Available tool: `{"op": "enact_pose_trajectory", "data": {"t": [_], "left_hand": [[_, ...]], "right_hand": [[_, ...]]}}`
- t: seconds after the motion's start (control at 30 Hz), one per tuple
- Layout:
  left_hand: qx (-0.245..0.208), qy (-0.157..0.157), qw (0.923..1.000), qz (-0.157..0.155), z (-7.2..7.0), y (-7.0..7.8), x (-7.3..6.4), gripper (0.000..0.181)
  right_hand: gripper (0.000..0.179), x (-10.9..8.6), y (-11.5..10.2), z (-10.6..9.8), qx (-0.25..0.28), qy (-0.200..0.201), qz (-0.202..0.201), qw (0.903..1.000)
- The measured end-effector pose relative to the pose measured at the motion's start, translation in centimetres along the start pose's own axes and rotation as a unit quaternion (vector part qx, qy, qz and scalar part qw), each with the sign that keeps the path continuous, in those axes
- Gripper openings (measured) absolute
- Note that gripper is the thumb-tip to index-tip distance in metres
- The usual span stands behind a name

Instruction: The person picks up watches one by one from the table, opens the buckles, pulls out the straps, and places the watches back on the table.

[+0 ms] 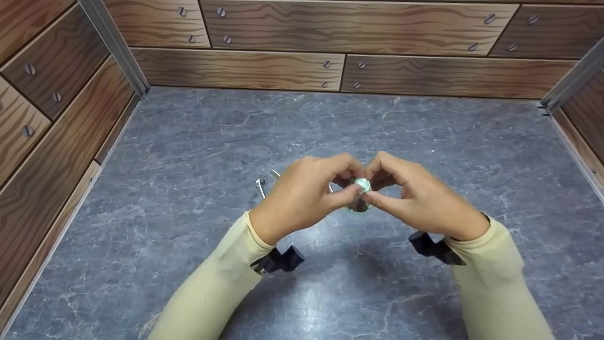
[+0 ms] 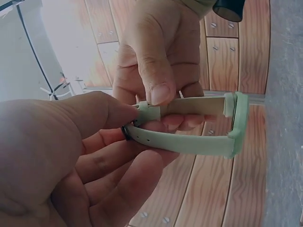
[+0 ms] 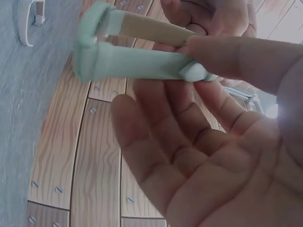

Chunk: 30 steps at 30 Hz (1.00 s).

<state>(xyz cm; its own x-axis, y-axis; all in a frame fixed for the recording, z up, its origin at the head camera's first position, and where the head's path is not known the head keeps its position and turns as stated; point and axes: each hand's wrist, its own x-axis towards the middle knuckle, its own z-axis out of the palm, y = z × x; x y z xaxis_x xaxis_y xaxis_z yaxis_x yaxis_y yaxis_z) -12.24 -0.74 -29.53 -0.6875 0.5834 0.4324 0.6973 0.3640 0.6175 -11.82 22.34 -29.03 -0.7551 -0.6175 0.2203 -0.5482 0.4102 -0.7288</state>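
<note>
A mint-green wristwatch (image 1: pixel 362 183) is held up between both hands, its strap bent into a loop. My left hand (image 1: pixel 302 193) pinches the strap end near the dark buckle (image 2: pixel 126 132) between thumb and fingers. From the other side my right hand (image 1: pixel 415 196) pinches the strap by its small loop (image 3: pixel 193 72), thumb on top and fingers beneath. In the left wrist view the watch case (image 2: pixel 240 124) stands away from the fingers, and small holes show in the lower strap. The watch face is turned away, and the fingers partly cover the strap ends.
A white curved object (image 1: pixel 261 187) lies on the grey marbled table (image 1: pixel 198 137), partly hidden behind my left hand; a white piece (image 3: pixel 26 21) also shows in the right wrist view. Wood-patterned panels (image 1: pixel 245 71) wall the table at the back and sides.
</note>
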Motion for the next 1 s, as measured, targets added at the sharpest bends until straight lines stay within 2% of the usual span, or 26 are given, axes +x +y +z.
{"op": "enact_pose_trajectory", "data": {"t": [0.13, 0.27, 0.53, 0.7, 0.83, 1.0], "left_hand": [[-0.020, -0.013, 0.9991, -0.035, -0.23, 0.14, 0.07, 0.011], [-0.015, -0.025, 0.9975, -0.064, -0.26, 0.19, 0.17, 0.011], [-0.009, -0.033, 0.9977, -0.058, -0.19, 0.26, 0.08, 0.008], [-0.009, -0.023, 0.9986, -0.047, -0.19, 0.14, -0.02, 0.008], [-0.060, -0.006, 0.9968, -0.051, -0.11, 0.10, 0.04, 0.008], [-0.146, 0.020, 0.9873, -0.059, -0.06, 0.26, 0.14, 0.007]], "right_hand": [[0.018, -0.06, -0.06, 0.01, 0.015, 0.018, -0.002, 0.9997], [0.015, -0.02, -0.06, 0.16, 0.020, 0.028, -0.004, 0.9994], [0.013, 0.16, 0.01, 0.50, -0.012, 0.047, -0.062, 0.9969], [0.013, 0.11, -0.10, 0.48, -0.034, 0.055, -0.074, 0.9952], [0.012, 0.13, -0.28, 0.47, -0.021, 0.066, -0.089, 0.9937], [0.011, 0.37, -0.33, 0.48, -0.010, 0.087, -0.108, 0.9903]]}}
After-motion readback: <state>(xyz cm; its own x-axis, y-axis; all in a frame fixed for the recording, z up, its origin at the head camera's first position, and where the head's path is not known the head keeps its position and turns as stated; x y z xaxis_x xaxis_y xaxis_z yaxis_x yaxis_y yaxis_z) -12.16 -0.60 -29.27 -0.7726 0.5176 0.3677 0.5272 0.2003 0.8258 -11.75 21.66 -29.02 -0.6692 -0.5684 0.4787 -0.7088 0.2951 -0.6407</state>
